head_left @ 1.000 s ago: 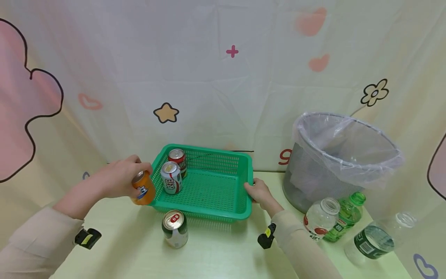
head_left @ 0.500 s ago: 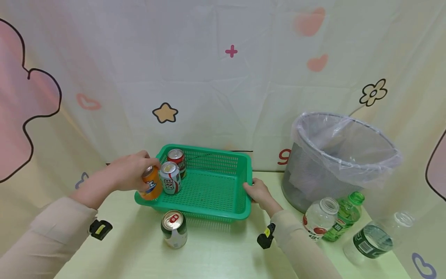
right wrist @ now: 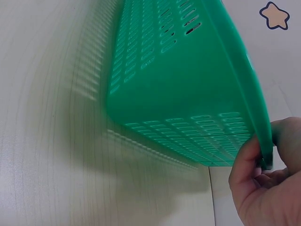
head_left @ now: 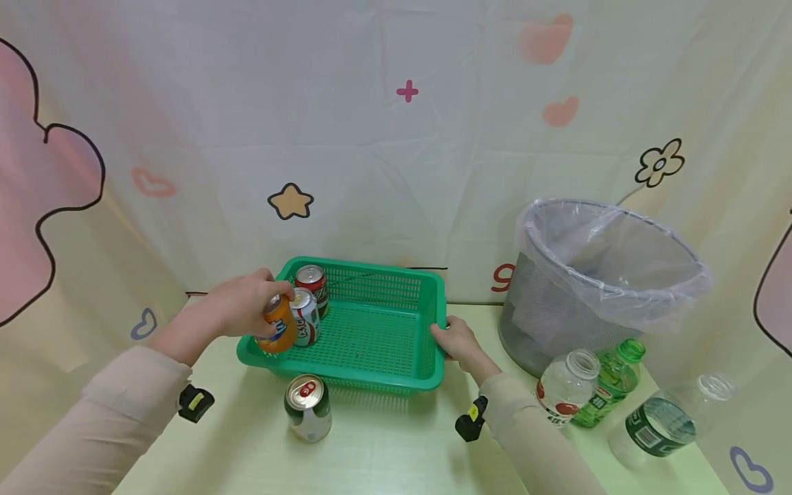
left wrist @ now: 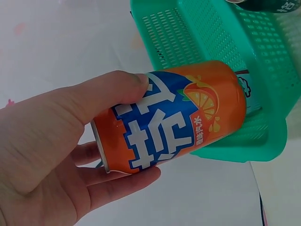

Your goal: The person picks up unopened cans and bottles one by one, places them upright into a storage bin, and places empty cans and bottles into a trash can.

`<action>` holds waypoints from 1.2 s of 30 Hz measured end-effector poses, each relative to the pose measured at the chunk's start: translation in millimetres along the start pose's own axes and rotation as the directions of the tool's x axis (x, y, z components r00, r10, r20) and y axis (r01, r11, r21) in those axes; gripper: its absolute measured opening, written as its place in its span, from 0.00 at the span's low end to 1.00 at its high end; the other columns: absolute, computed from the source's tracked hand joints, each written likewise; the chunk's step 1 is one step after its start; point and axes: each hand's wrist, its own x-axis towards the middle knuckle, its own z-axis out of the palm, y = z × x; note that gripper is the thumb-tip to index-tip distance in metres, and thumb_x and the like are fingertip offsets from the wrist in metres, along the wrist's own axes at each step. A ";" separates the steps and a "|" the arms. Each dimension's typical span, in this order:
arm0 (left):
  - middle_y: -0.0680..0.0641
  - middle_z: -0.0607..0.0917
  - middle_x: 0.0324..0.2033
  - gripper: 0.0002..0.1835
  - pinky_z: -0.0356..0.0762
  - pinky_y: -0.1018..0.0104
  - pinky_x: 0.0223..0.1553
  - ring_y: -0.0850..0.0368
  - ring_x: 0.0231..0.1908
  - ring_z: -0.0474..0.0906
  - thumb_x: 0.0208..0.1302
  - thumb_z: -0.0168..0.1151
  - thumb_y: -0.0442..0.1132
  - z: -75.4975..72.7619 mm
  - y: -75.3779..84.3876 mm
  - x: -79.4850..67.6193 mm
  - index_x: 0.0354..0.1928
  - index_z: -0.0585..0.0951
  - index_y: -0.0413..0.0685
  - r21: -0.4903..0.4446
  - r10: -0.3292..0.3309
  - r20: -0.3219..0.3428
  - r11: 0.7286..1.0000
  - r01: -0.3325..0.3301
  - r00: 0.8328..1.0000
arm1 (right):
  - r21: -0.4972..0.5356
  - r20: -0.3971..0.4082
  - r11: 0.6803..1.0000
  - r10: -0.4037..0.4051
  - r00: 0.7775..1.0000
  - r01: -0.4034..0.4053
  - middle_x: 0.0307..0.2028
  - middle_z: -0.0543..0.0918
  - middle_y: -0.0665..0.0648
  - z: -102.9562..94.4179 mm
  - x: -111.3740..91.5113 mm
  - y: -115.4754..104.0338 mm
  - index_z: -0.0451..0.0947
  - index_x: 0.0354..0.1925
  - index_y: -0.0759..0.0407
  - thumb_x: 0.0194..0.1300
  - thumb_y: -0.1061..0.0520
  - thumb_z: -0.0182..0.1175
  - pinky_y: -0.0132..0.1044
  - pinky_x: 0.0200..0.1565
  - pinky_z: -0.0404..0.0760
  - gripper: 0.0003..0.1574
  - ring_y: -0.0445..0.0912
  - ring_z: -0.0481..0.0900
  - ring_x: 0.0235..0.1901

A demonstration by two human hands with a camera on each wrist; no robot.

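My left hand (head_left: 247, 302) grips an orange soda can (head_left: 281, 326) over the left end of a green plastic basket (head_left: 371, 375). In the left wrist view the thumb lies on the blue label of the soda can (left wrist: 164, 117), with fingers around the other side. Inside the basket, a white-and-red can (head_left: 307, 320) stands upright beside it, partly covered, and a dark red can (head_left: 314, 283) is behind. My right hand (head_left: 460, 342) grips the basket's right rim; the right wrist view shows the thumb and curled fingers of the right hand (right wrist: 273, 179) on either side of it.
A dark green and silver can (head_left: 308, 409) stands on the table just in front of the basket. To the right is a mesh bin (head_left: 538, 309) with a plastic liner. Near it are a clear bottle (head_left: 566, 388), a green bottle (head_left: 609, 385) and another clear bottle (head_left: 662, 423).
My left hand has carried the orange soda can rightward, from the basket's left edge to over its inside, close to the white-and-red can. The right hand keeps its grip on the rim.
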 end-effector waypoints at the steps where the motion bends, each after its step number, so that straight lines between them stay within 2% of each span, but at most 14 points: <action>1: 0.42 0.74 0.37 0.25 0.74 0.65 0.26 0.54 0.30 0.71 0.45 0.70 0.35 1.1 -0.6 1.2 0.49 0.77 0.51 -0.002 -0.003 -0.001 1.000 0.003 1.000 | -0.001 -0.002 1.000 -0.001 1.000 0.001 0.40 0.77 0.63 0.0 -0.3 -0.2 0.67 0.51 0.67 0.66 0.53 0.48 0.39 0.30 0.81 0.22 0.45 0.79 0.29; 7: 0.43 0.73 0.36 0.25 0.73 0.66 0.25 0.54 0.29 0.70 0.44 0.70 0.36 7.3 -4.2 8.3 0.49 0.77 0.50 -0.018 -0.030 0.000 0.999 0.030 1.000 | 0.000 0.002 1.000 -0.003 1.000 0.003 0.41 0.77 0.64 0.5 -1.4 -1.9 0.67 0.52 0.68 0.66 0.53 0.48 0.39 0.31 0.81 0.22 0.45 0.79 0.30; 15: 0.43 0.72 0.36 0.26 0.74 0.64 0.27 0.53 0.31 0.70 0.44 0.71 0.36 15.5 -6.6 15.9 0.49 0.76 0.50 -0.018 -0.047 0.030 0.999 0.047 0.998 | 0.001 -0.006 1.000 0.000 1.000 0.000 0.39 0.77 0.63 0.4 -2.5 -1.2 0.67 0.52 0.68 0.66 0.54 0.48 0.33 0.26 0.79 0.22 0.44 0.78 0.28; 23: 0.43 0.72 0.36 0.27 0.72 0.65 0.27 0.53 0.31 0.69 0.45 0.71 0.37 22.0 -8.0 20.9 0.51 0.76 0.51 -0.011 -0.069 0.070 0.997 0.070 0.995 | 0.000 -0.008 1.000 0.001 1.000 -0.001 0.41 0.78 0.65 1.0 -3.0 -1.9 0.67 0.52 0.67 0.66 0.53 0.48 0.33 0.26 0.78 0.22 0.43 0.77 0.27; 36: 0.44 0.71 0.35 0.27 0.73 0.65 0.27 0.52 0.32 0.69 0.44 0.71 0.36 30.9 -12.5 23.2 0.50 0.76 0.49 -0.006 -0.080 0.066 0.997 0.081 0.995 | -0.009 -0.022 1.000 0.002 1.000 -0.002 0.41 0.78 0.65 1.8 -2.5 -1.5 0.67 0.52 0.67 0.66 0.53 0.48 0.34 0.27 0.79 0.22 0.49 0.80 0.33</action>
